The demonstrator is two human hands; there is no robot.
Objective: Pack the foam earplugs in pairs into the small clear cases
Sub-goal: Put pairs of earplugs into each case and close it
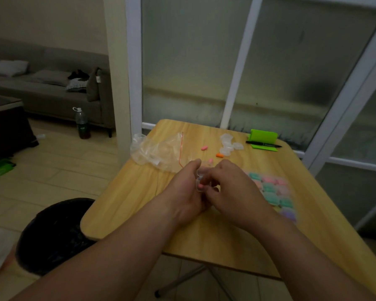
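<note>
Above the middle of the wooden table [204, 231], my left hand [186, 192] and my right hand [230, 187] meet around a small clear case [199, 178]. A pink earplug [200, 187] shows inside it between my fingers. Loose earplugs lie farther back: a pink one [204, 148], an orange one [220, 155] and a pale pink one [210, 161] just behind my hands. Several empty clear cases [228, 144] sit in a heap at the back. To the right of my right hand lie rows of filled cases [274, 190] with green, pink and purple earplugs.
A crumpled clear plastic bag [156, 153] with a red strip lies at the table's back left. A black marker [263, 144] and a green holder [263, 136] sit at the back right. A black bin [52, 235] stands on the floor to the left.
</note>
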